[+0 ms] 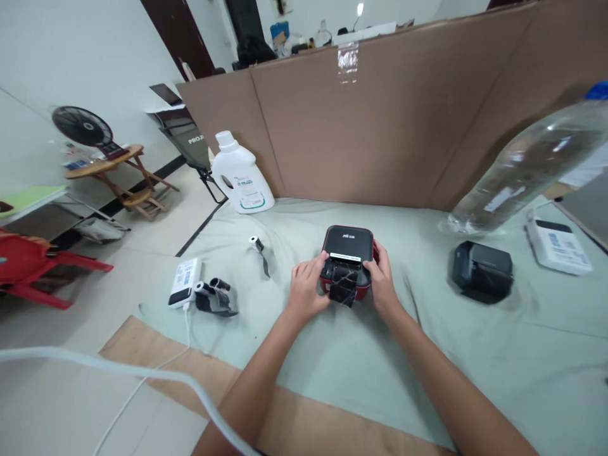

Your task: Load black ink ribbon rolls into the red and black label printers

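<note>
Both hands on the small black-and-red printer, mid-table.

Left hand point(308, 288) is curled against the left side of the printer point(346, 256), thumb up by its front edge; right hand point(382, 282) is wrapped around the right side, fingers closed on the casing. Printer sits flat on the pale green cloth point(380, 367) covering the table, lid facing up, a strip of dark crumpled film point(342, 286) hanging out of its front between the two hands. To the right, well apart: a second black printer point(481, 271), a white device point(558, 246), and a large clear bottle point(527, 168) lying tilted. To the left: a white detergent jug point(241, 175) by the cardboard wall point(380, 126), a small roll with loose dark ribbon point(259, 248), a white gadget point(184, 282) beside more rolls point(213, 296).
</note>
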The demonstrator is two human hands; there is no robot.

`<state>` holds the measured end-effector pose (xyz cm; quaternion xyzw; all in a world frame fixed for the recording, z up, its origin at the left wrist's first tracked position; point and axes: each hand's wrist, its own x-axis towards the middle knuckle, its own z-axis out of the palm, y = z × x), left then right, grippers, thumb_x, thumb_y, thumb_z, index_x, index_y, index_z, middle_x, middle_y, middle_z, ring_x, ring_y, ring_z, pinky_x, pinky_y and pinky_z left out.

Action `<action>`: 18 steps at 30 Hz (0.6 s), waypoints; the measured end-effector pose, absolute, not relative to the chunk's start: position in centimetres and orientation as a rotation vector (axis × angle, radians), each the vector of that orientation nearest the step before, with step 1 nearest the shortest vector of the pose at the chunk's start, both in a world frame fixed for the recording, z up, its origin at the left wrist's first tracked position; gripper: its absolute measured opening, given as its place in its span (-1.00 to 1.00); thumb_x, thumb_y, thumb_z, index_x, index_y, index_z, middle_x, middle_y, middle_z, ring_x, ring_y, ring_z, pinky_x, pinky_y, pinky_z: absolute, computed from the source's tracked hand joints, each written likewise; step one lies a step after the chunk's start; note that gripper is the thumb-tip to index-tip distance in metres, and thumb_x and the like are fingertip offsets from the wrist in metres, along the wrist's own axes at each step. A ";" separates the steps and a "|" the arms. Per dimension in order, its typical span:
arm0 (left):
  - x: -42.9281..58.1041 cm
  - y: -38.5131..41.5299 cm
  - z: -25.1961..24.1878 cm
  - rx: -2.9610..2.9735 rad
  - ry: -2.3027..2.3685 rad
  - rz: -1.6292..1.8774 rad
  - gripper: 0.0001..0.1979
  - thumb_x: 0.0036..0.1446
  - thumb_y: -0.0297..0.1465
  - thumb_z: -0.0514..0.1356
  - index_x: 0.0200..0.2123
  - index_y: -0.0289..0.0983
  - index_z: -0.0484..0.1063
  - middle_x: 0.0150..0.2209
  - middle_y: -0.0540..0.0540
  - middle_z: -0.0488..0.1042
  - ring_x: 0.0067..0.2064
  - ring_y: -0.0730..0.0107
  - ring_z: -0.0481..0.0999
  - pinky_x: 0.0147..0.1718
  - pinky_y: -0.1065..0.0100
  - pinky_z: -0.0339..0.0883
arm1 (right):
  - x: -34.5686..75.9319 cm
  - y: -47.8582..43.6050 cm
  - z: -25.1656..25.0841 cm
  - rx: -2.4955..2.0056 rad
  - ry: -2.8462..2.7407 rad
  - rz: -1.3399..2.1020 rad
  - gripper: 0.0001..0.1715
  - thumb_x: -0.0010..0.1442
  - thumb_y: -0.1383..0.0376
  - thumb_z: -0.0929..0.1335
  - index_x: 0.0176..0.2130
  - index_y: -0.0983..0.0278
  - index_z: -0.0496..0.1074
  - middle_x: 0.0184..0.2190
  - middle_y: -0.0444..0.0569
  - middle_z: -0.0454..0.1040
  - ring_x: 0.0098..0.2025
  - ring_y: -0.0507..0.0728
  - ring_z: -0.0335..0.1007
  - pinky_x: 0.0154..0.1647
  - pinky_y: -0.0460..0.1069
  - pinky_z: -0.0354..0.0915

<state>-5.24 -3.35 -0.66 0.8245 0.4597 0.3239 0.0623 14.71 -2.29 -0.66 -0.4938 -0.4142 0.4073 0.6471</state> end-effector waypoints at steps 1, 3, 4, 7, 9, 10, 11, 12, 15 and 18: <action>-5.2 -3.3 -0.7 2.489 1.375 0.987 -0.05 0.06 -0.35 0.27 0.47 -0.19 -0.09 0.30 -0.23 0.37 0.17 0.06 0.43 0.19 0.13 0.12 | 14.7 -2.3 -0.6 -1.120 -0.938 0.929 -0.30 0.12 0.21 0.34 0.25 0.13 0.29 0.31 0.01 0.29 0.35 0.25 0.16 0.40 0.20 0.08; -5.2 -3.3 -0.9 2.475 1.367 0.999 -0.07 0.07 -0.35 0.26 0.46 -0.18 -0.06 0.30 -0.23 0.37 0.17 0.07 0.43 0.19 0.13 0.11 | 14.7 -2.3 -0.9 -1.119 -0.939 0.931 -0.30 0.12 0.20 0.34 0.25 0.11 0.29 0.32 0.00 0.29 0.36 0.25 0.16 0.40 0.20 0.08; -5.1 -3.3 -1.0 2.467 1.366 1.008 -0.07 0.07 -0.34 0.26 0.47 -0.18 -0.07 0.31 -0.23 0.36 0.17 0.06 0.43 0.20 0.13 0.11 | 14.7 -2.3 -1.1 -1.118 -0.941 0.932 -0.30 0.13 0.19 0.35 0.25 0.12 0.29 0.32 0.01 0.28 0.36 0.25 0.16 0.40 0.21 0.08; -5.1 -3.6 -1.2 2.468 1.340 1.020 -0.08 0.13 -0.32 0.23 0.48 -0.21 -0.13 0.33 -0.25 0.33 0.19 0.06 0.41 0.19 0.12 0.14 | 14.7 -2.4 -2.2 -1.112 -0.928 0.914 -0.32 0.18 0.09 0.35 0.25 0.17 0.29 0.31 0.06 0.29 0.34 0.27 0.19 0.39 0.23 0.09; -5.7 -3.7 -1.0 2.486 1.320 1.010 -0.13 0.19 -0.29 0.21 0.47 -0.23 -0.11 0.33 -0.27 0.32 0.20 0.07 0.41 0.19 0.11 0.16 | 14.7 -2.6 -3.0 -1.114 -0.922 0.882 -0.32 0.23 -0.01 0.33 0.24 0.21 0.30 0.30 0.09 0.31 0.33 0.28 0.20 0.39 0.25 0.07; -6.3 -3.6 -0.8 2.485 1.339 1.019 -0.19 0.22 -0.27 0.19 0.46 -0.24 -0.06 0.32 -0.27 0.34 0.20 0.08 0.42 0.20 0.11 0.16 | 14.6 -2.7 -3.2 -1.113 -0.922 0.865 -0.32 0.26 -0.04 0.31 0.24 0.22 0.31 0.30 0.10 0.31 0.33 0.27 0.20 0.39 0.25 0.07; -7.0 -3.3 -0.4 2.470 1.392 1.043 -0.26 0.26 -0.25 0.17 0.44 -0.23 0.03 0.30 -0.26 0.37 0.20 0.09 0.42 0.21 0.10 0.16 | 14.6 -2.8 -3.4 -1.111 -0.928 0.853 -0.32 0.28 -0.07 0.29 0.24 0.22 0.31 0.30 0.10 0.32 0.33 0.27 0.20 0.39 0.25 0.06; -7.9 -2.9 0.0 2.438 1.484 1.085 -0.35 0.29 -0.24 0.15 0.39 -0.22 0.13 0.28 -0.25 0.40 0.20 0.10 0.42 0.23 0.09 0.15 | 14.5 -3.0 -3.5 -1.108 -0.933 0.844 -0.32 0.29 -0.08 0.28 0.25 0.22 0.31 0.29 0.10 0.32 0.33 0.26 0.21 0.39 0.25 0.06; -11.1 -0.5 1.6 2.223 1.926 1.166 -0.56 0.32 -0.24 0.13 0.22 -0.20 0.40 0.26 -0.22 0.41 0.26 0.06 0.36 0.27 0.07 0.14 | 14.3 -3.2 -3.2 -1.111 -0.945 0.826 -0.32 0.31 -0.09 0.27 0.24 0.24 0.32 0.27 0.11 0.35 0.30 0.26 0.25 0.37 0.24 0.09; -14.1 3.0 2.9 1.915 2.311 0.943 -0.48 0.24 -0.23 0.22 0.23 -0.25 0.41 0.35 -0.31 0.27 0.32 -0.09 0.27 0.25 0.04 0.20 | 14.3 -3.1 -3.0 -1.131 -0.949 0.802 -0.30 0.29 -0.10 0.27 0.21 0.28 0.34 0.23 0.14 0.38 0.27 0.28 0.27 0.34 0.25 0.11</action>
